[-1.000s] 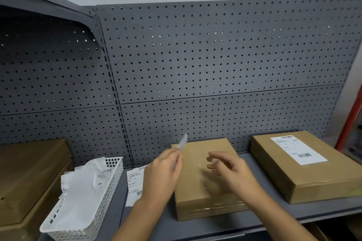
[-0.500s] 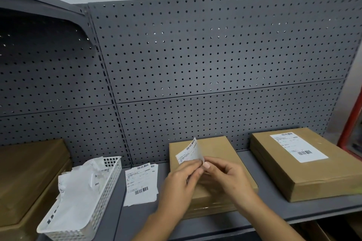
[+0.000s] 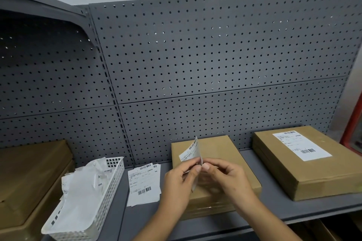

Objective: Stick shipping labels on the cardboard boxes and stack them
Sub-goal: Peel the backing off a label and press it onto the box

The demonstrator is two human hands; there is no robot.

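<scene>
A flat cardboard box [image 3: 215,148] with a bare top lies in the middle of the grey shelf [image 3: 254,215]. Above its near half, my left hand [image 3: 179,184] and my right hand [image 3: 225,178] both pinch a white shipping label [image 3: 191,152] that stands nearly upright between them. Its lower end hangs down behind my left fingers. To the right lies a second cardboard box [image 3: 317,174] with a label [image 3: 301,145] stuck flat on its top. A small pile of loose labels [image 3: 144,184] lies on the shelf left of my hands.
A white plastic basket [image 3: 109,191] full of crumpled backing paper stands at the left. Further left is a stack of cardboard boxes [image 3: 29,178]. A grey pegboard [image 3: 195,64] closes the back of the shelf. A red post [image 3: 352,123] stands at the far right.
My right hand has come over to the label held by my left hand, and both now pinch it together. The label has turned from edge-on to showing its printed side.
</scene>
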